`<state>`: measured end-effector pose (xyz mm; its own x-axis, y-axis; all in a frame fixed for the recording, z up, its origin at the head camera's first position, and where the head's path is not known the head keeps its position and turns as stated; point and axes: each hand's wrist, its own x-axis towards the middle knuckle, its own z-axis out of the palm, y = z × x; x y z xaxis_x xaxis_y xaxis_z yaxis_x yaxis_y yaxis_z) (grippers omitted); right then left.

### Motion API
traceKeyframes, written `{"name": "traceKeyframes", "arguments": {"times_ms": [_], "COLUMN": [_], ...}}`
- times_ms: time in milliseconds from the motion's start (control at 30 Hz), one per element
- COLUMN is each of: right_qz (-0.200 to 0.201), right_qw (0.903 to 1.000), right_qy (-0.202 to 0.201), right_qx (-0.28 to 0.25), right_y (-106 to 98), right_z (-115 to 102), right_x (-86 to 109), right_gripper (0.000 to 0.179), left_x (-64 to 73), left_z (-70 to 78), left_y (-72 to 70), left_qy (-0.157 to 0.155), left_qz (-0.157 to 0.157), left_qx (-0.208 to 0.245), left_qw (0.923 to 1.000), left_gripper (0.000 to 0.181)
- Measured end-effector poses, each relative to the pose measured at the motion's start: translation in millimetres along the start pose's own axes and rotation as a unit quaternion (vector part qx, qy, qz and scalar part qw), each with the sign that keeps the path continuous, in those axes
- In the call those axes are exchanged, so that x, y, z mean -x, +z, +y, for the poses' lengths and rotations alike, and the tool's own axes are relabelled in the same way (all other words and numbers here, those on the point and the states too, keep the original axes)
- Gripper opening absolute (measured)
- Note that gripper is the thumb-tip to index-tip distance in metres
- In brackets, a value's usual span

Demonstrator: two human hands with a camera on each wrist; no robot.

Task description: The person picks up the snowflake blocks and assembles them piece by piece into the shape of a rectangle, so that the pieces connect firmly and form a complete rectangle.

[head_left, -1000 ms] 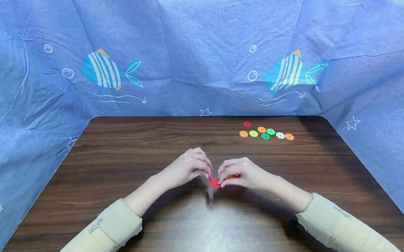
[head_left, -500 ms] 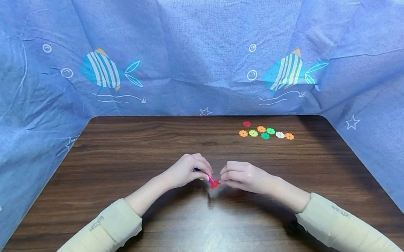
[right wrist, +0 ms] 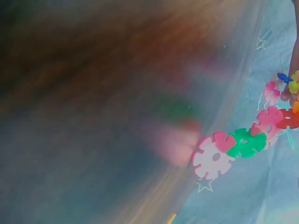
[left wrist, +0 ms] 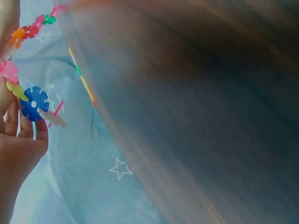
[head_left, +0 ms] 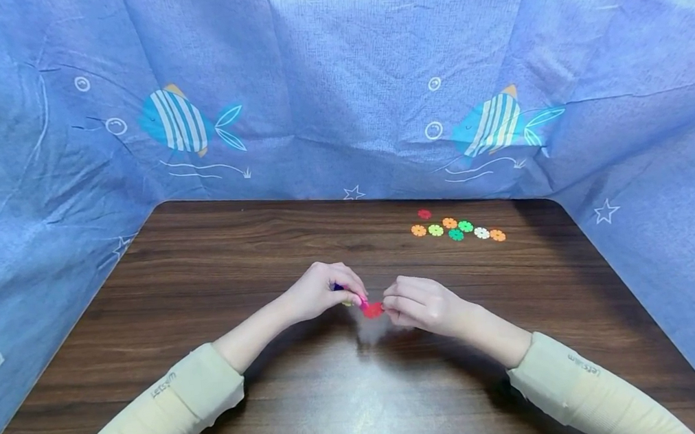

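A chain of flower-shaped interlocking discs runs between my two hands over the table's middle. My left hand [head_left: 323, 291] holds it, with a blue disc [head_left: 337, 287] under the fingers and a pink disc [head_left: 364, 305] at the fingertips. Between the hands shows a red disc [head_left: 373, 310]. Fingers of my right hand [head_left: 423, 303] pinch the chain at the red disc's right edge; what lies inside that grip is hidden. The left wrist view has the blue disc [left wrist: 29, 111] joined to a yellow disc [left wrist: 17, 91]. In the right wrist view, a green disc [right wrist: 246, 144] links pink ones.
Several loose flower discs, among them a white disc [head_left: 481, 233] and a red one [head_left: 424, 214], lie at the back right of the brown wooden table [head_left: 250, 239]. A blue fish-print cloth [head_left: 335, 73] hangs behind and beside the table.
My right hand has turned, and the orange piece seen at its fingers is now hidden. The red disc has tilted and shifted slightly right. The blue disc has come into sight at my left hand.
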<state>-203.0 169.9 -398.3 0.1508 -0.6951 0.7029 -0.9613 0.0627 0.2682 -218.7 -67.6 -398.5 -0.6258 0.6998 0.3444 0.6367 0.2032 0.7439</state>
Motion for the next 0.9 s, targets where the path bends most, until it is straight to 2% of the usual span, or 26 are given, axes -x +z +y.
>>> {"name": "traceKeyframes", "arguments": {"times_ms": [333, 433, 533, 600, 733, 800, 900], "right_qz": [0.02, 0.002, -0.041, -0.08, -0.148, -0.171, -0.196], "right_qw": [0.9997, 0.9999, 0.9973, 0.9914, 0.9702, 0.9619, 0.9544], "right_qy": [-0.013, 0.007, 0.048, 0.082, 0.149, 0.164, 0.17], "right_qx": [0.002, -0.013, -0.039, -0.063, -0.121, -0.136, -0.148], "right_y": [0, -1, -2, -2, 0, 3, 7], "right_z": [-1, 0, 1, 1, 2, 2, 4], "right_x": [-3.3, -1.6, 3.6, 7.3, 13.5, 16.9, 21.7], "right_gripper": [0.005, 0.007, 0.007, 0.006, 0.01, 0.012, 0.012], "left_x": [0.3, 0.4, -1.6, -3.4, -5.1, -4.8, -5.4], "left_z": [9.4, 9.5, 4.9, 0.2, -7.9, -10.0, -12.5], "left_y": [1.8, 1.6, 2.2, 2.3, 1.0, 0.1, 0.0], "left_qy": [-0.005, -0.003, 0.017, 0.037, 0.076, 0.08, 0.088], "left_qz": [0.013, 0.012, -0.011, -0.03, -0.059, -0.067, -0.083], "left_qx": [-0.013, -0.024, -0.077, -0.125, -0.206, -0.241, -0.301], "left_qw": [0.9998, 0.9996, 0.9968, 0.991, 0.9738, 0.965, 0.9461], "left_gripper": [0.005, 0.005, 0.005, 0.005, 0.004, 0.005, 0.005]}}
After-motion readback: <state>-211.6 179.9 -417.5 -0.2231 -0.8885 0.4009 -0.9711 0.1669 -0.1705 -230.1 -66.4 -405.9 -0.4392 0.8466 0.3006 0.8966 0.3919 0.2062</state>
